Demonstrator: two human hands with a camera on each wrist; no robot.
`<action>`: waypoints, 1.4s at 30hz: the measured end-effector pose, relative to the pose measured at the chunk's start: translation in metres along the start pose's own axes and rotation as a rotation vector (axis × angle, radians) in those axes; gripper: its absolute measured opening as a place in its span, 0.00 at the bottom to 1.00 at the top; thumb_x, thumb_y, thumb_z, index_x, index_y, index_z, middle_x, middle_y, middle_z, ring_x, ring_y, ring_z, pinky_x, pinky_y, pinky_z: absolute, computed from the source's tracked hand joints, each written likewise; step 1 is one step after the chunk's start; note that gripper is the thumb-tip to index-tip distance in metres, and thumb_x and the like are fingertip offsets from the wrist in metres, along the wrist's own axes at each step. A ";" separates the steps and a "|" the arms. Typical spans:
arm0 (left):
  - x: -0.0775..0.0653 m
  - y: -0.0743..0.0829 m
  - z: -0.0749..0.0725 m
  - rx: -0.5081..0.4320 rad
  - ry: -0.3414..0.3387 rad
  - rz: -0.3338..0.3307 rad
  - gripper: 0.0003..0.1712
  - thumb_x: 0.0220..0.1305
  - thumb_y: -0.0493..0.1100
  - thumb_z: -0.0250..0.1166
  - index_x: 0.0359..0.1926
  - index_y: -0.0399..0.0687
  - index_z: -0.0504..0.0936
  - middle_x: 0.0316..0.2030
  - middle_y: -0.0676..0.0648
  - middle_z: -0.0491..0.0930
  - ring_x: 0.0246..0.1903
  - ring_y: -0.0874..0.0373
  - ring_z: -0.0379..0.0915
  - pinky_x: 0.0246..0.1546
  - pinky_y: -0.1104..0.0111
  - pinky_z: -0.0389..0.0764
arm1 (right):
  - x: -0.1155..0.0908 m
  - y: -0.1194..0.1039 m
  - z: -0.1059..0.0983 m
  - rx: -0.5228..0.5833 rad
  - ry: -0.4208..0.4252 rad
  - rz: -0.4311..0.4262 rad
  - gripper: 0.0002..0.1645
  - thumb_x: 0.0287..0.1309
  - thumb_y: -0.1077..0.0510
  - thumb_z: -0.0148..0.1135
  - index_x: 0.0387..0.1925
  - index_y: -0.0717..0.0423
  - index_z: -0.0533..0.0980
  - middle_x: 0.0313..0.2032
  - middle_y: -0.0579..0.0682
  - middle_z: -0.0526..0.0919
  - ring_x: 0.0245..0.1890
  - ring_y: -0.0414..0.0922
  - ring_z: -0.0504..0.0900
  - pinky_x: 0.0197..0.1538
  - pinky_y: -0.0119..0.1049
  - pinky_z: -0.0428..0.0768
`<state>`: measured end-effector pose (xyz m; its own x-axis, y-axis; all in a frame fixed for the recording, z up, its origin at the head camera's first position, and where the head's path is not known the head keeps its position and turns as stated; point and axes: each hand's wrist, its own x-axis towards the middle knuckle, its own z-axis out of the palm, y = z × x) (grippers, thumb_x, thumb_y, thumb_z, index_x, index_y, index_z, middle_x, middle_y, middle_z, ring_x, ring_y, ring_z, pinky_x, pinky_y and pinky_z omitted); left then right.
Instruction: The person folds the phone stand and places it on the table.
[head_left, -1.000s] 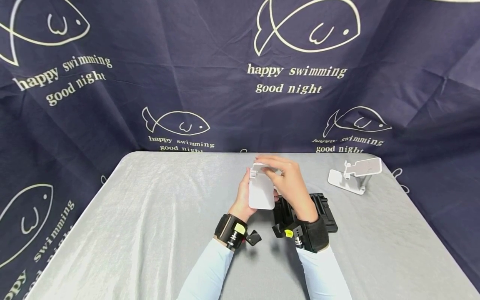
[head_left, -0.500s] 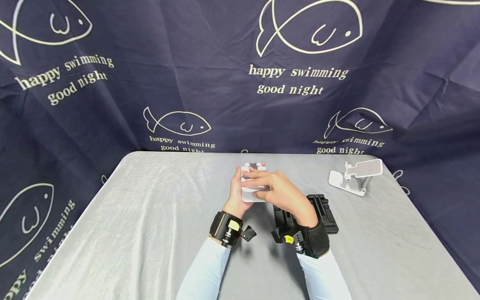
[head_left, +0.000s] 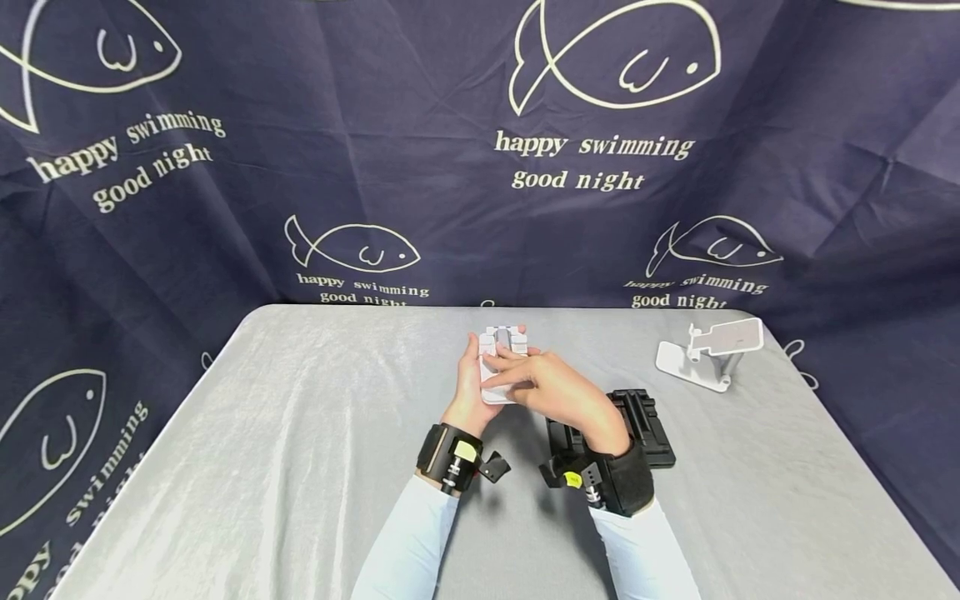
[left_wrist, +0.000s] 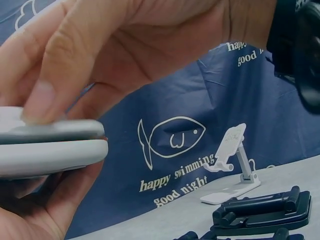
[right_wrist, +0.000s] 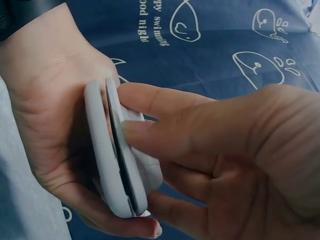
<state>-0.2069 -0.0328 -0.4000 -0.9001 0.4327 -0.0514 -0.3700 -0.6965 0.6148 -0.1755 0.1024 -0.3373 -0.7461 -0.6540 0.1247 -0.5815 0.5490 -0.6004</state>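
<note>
Over the near-middle of the table (head_left: 337, 467), held up in both hands, is the white stand (right_wrist: 106, 155), and I log it as nearly folded flat. Done, as I judge it: two plates lie almost parallel, hinge block (head_left: 502, 337) at the far end. Left: a thin dark gap between them, not yet closed.

Fingers: left hand (head_left: 469, 387) cradles the stand from beneath and the side, fingers curled round its edge. Right hand (head_left: 562, 390) grasps the upper plate (right_wrist: 131, 160), thumb pressed on its face, the other fingers bent round the edge and hinge end; exact contact of each one I can't tell.

Off to the right, a second white stand (head_left: 727, 336) stands unfolded, untouched. Nearer the right forearm, a black folded piece (head_left: 652, 425) lies on the cloth, partly hidden from my head view.

Materials, quick: held plates look like smooth matte plastic, round-cornered, slab-thin, the lower one thicker. Black piece: ribbed, boxy, with rounded bars. Table cover: pale grey, soft sheen, creased. Backdrop (head_left: 465, 108): navy cloth, wrinkled, white fish outlines and lettering.
</note>
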 end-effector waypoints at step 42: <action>-0.001 0.020 -0.007 0.726 0.187 0.089 0.24 0.70 0.48 0.49 0.61 0.40 0.68 0.39 0.49 0.78 0.33 0.64 0.75 0.31 0.72 0.77 | 0.016 0.031 -0.001 0.613 0.286 0.494 0.38 0.62 0.70 0.52 0.72 0.58 0.54 0.57 0.67 0.69 0.38 0.45 0.77 0.25 0.33 0.79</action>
<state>-0.2149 -0.0513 -0.3934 -0.9674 0.2434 -0.0705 -0.1079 -0.1441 0.9837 -0.2054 0.1095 -0.3530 -0.9705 -0.2096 -0.1194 0.0516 0.3029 -0.9516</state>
